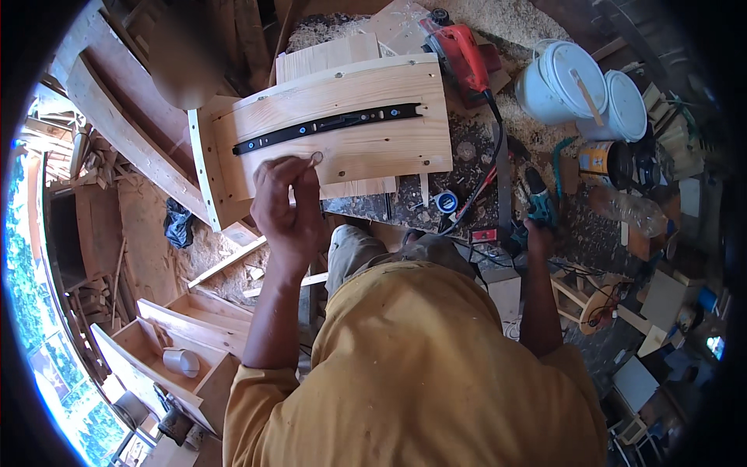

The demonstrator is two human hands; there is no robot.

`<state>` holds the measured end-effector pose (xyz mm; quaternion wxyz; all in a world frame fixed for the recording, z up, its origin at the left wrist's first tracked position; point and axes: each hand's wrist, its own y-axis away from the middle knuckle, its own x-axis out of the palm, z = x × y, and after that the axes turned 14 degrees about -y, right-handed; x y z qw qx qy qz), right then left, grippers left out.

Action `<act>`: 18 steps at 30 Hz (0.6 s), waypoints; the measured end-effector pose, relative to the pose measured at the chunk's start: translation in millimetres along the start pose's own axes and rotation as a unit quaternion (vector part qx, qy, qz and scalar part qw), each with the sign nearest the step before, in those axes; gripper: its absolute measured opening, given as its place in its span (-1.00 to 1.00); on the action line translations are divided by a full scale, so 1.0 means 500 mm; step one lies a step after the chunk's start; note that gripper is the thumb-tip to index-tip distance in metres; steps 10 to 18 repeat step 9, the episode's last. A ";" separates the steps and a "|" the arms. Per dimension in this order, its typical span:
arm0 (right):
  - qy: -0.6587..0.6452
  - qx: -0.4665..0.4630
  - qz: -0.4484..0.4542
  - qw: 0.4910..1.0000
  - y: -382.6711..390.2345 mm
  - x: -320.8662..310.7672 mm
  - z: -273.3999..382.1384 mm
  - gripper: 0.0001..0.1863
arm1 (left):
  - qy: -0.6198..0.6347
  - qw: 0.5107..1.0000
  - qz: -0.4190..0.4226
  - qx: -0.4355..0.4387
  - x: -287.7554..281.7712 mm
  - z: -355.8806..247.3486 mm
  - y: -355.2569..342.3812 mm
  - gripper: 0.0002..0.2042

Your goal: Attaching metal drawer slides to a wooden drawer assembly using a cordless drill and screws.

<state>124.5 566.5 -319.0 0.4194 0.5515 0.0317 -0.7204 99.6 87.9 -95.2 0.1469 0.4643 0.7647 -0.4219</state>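
Note:
A pale wooden drawer [373, 148] lies in front of me with its side panel facing up. A black drawer slide [334, 126] runs along that panel, and several screw heads show in it. Just below the slide, my left hand [286, 204] is over the panel with thumb and fingers pinched together. Something small and round seems to be at its fingertips, too small to make out. Off to the right, my right hand [537, 237] is closed round a teal and black cordless drill [538, 204], whose nose points away from me.
A red power planer [467, 58] with a black cord sits beyond the drawer. White buckets [560, 82] stand at the far right. A blue tape roll [447, 202] lies on the shavings-strewn bench. Another wooden drawer [210, 366], holding a white cup, is at the lower left.

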 end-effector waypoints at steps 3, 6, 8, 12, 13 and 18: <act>-0.102 0.047 -0.002 0.994 -0.015 -0.006 -0.028 -0.38 | -0.018 0.999 -0.015 0.028 0.017 0.022 -0.038 -0.84; -0.425 0.087 0.053 0.899 0.021 -0.041 -0.014 -0.53 | 0.000 0.996 0.016 0.092 0.016 0.040 -0.062 -0.85; -0.531 0.005 0.090 0.843 0.046 -0.061 -0.047 -0.58 | 0.040 0.995 0.048 0.073 0.024 0.055 -0.067 -0.85; -0.528 0.002 0.081 0.845 0.052 -0.075 -0.045 -0.58 | 0.069 0.992 0.088 0.057 0.025 0.060 -0.065 -0.85; -0.528 0.002 0.081 0.845 0.052 -0.075 -0.045 -0.58 | 0.069 0.992 0.088 0.057 0.025 0.060 -0.065 -0.85; -0.528 0.002 0.081 0.845 0.052 -0.075 -0.045 -0.58 | 0.069 0.992 0.088 0.057 0.025 0.060 -0.065 -0.85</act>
